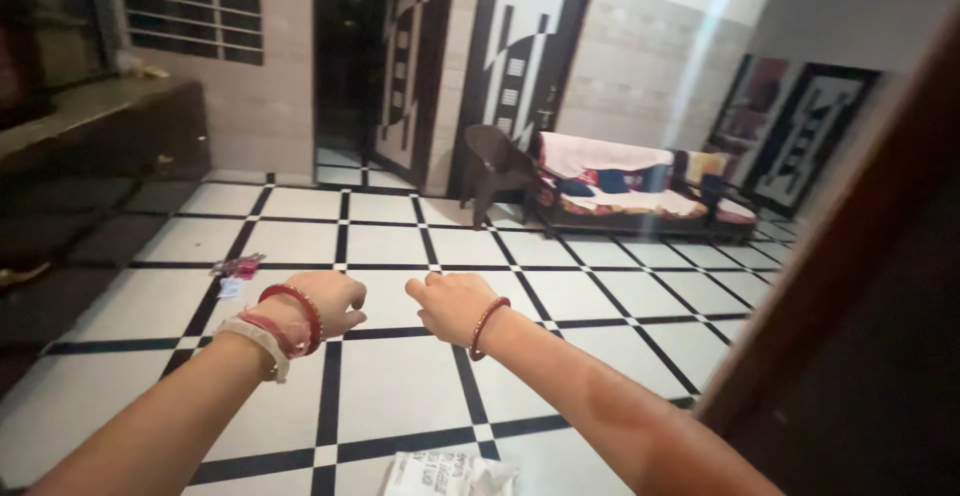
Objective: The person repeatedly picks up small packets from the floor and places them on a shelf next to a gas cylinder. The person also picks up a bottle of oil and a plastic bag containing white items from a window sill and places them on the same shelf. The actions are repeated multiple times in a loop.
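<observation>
Both my arms reach forward over a white tiled floor point(400, 386) with black lines. My left hand point(328, 299) is loosely curled with nothing visible in it; red bangles and a pale band circle its wrist. My right hand point(452, 302) is also curled into a loose fist, a thin red bangle on its wrist, and it holds nothing that I can see. The two hands hover close together, a small gap between them, well above the floor.
A small pink and white wrapper point(237, 267) lies on the floor at left. White crumpled paper point(447, 475) lies at the bottom edge. A dark plastic chair point(495, 169) and a covered sofa point(640, 188) stand by the far wall. A dark wooden door edge point(850, 256) fills the right.
</observation>
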